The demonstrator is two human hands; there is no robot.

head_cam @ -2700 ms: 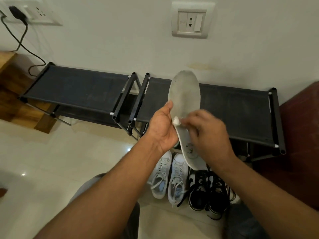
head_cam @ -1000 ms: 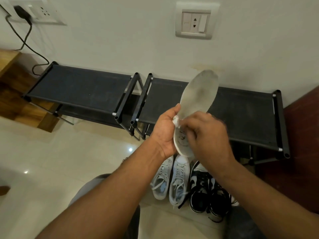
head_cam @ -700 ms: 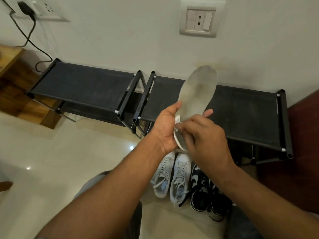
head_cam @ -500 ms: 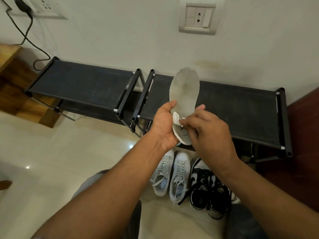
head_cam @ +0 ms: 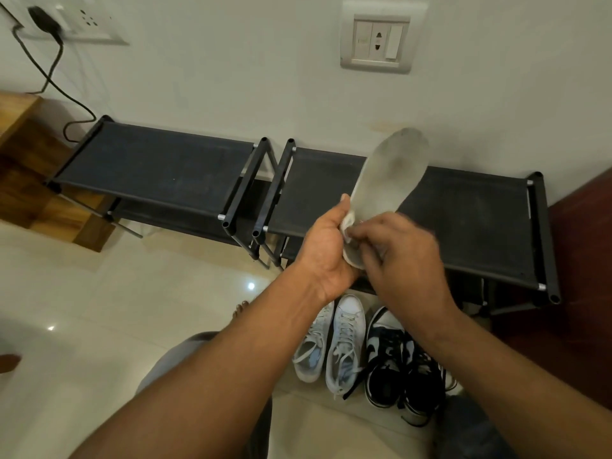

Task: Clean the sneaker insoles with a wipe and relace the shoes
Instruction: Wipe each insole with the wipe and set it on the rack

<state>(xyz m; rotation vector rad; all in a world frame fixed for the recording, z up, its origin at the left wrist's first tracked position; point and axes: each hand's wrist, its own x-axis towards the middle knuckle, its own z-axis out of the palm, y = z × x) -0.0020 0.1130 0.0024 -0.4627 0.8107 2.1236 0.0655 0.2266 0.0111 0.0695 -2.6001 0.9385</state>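
Note:
A grey-white insole point(head_cam: 387, 173) stands up in front of me, toe end tilted up to the right. My left hand point(head_cam: 326, 250) grips its heel end from the left. My right hand point(head_cam: 402, 256) pinches a small white wipe point(head_cam: 347, 223) against the insole near the heel, and covers most of that end. On the floor below stand a pair of light blue-white sneakers point(head_cam: 334, 346) and a pair of black-and-white sneakers point(head_cam: 397, 362), both laced.
Two low black shoe racks point(head_cam: 159, 167) stand side by side against the white wall, with a rack's right post point(head_cam: 543, 240) near a dark red surface. A wooden step point(head_cam: 29, 167) and a plugged cable point(head_cam: 49, 74) are at the left. My knees are at the bottom.
The insole's toe has swung from upright to tilted right, and more of its heel now sits under my hands. My right hand keeps rubbing the wipe near the heel.

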